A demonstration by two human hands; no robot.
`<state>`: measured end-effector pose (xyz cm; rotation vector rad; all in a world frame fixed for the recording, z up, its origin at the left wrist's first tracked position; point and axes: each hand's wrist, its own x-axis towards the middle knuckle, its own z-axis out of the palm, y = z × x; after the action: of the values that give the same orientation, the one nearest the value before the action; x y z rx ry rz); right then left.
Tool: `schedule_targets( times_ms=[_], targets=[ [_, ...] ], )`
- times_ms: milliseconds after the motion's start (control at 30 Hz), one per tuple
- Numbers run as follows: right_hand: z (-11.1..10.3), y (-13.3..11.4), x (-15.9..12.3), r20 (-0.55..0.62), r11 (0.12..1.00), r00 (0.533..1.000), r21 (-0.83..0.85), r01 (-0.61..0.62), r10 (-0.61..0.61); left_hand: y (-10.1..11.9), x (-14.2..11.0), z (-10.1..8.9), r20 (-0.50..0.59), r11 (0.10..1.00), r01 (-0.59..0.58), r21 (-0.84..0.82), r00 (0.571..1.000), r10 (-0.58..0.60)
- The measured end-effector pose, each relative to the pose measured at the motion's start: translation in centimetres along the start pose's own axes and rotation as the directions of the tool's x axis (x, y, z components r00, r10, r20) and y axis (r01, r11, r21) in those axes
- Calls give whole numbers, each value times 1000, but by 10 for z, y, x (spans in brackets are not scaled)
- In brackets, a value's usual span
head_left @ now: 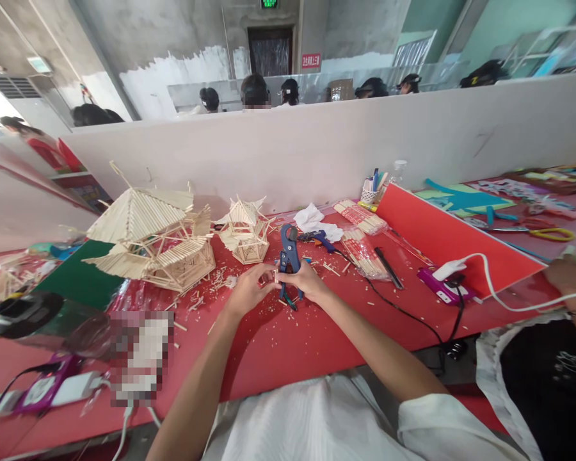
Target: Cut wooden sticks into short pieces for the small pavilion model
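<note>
Near the middle of the frame, over the red counter [288, 352], the left hand [250, 289] had its thumb and fingers almost closed, and between their tips was a short pale stick piece [276, 276]. The right hand [306, 280] was bent, with its thumb reaching to the same piece; whether its other fingers gripped the blue hand cutter [290, 246], which showed above and below this hand, I could not tell. The stick piece looked like wood: very light, stiff, dry rather than slippery, and probably easy to snap or drop, so a soft pinch on its sides seemed best. The cutter looked rigid and clearly heavier, better taken by its handles, away from the cutting head. To the left, the large stick pavilion [144, 214] and the small stick pavilion [244, 214] seemed light but fragile, and safer to lift from the base than from the roof. As for writing, the green sign [269, 3] at the top edge read "EXIT", and the red sign [311, 61] beside the doorway carried white Chinese characters, apparently 卫生间请上三楼. The red print on the stick packets [362, 218], right of centre, was too small to read.
</note>
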<state>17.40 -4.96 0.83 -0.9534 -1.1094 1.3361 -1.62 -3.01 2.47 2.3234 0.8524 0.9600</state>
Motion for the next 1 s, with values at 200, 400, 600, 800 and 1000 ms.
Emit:
schedule_targets(
  times_ms=[200,400,600,800,1000],
  targets=[
    [-1,1,1,-63,999,998,-46,25,-28,0,0,0,-17,1000,10,9,1000,-10],
    [0,-3,-1,-15,1000,1000,27,3,-2,4,-1,-3,-34,998,-25,59,999,27],
    [-1,2,0,-33,1000,999,-17,25,-26,-3,-2,2,-37,998,-19,53,999,21],
    [2,0,2,-74,999,997,-27,20,-22,-6,0,-4,0,997,0,75,1000,0],
    [0,-6,5,-115,998,992,-36,55,-59,-23,1,-24,-145,970,188,155,975,-166]
  ],
)
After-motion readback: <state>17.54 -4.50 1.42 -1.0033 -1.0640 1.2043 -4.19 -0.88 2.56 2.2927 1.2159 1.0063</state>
